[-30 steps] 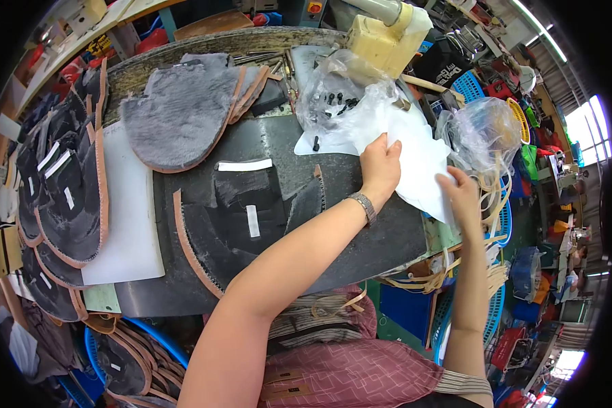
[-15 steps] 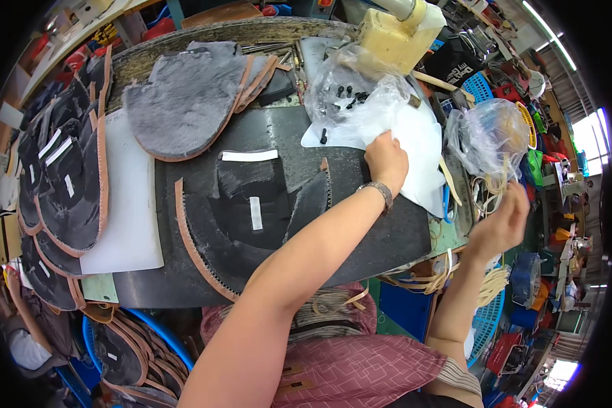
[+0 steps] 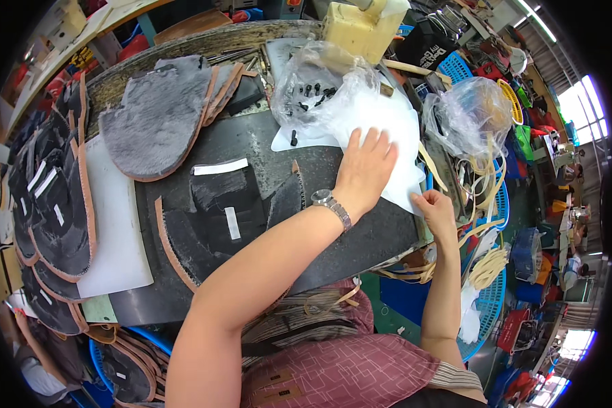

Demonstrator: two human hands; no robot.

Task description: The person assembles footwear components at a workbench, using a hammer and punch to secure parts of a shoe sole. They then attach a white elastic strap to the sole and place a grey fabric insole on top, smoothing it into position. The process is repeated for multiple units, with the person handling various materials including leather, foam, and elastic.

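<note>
A white sheet (image 3: 402, 136), thin like paper or plastic, lies at the right of the dark work board (image 3: 347, 251). Flat on it, fingers spread, rests my left hand (image 3: 367, 166), with a metal watch at the wrist. My right hand (image 3: 436, 209) pinches the sheet's near right corner between thumb and fingers. Touching the sheet's far left side is a clear plastic bag (image 3: 296, 81) with small black pieces in it, and one black piece (image 3: 294, 138) lies outside it. A black fabric piece with tan edging (image 3: 214, 197) and white strips lies left of my left hand, partly under my forearm.
Grey fuzzy pieces (image 3: 160, 112) lie at the far left of the board. Black tan-edged pieces (image 3: 61, 204) pile up at the left. A yellowish block-shaped machine part (image 3: 364, 32) stands at the back. To the right are another clear bag (image 3: 472, 112), cream strips (image 3: 488, 268) and a blue basket (image 3: 493, 309).
My left hand has opened from a closed shape and now lies flat on the sheet. My right hand has come left from beside the cream strips to the sheet's corner. The view has shifted.
</note>
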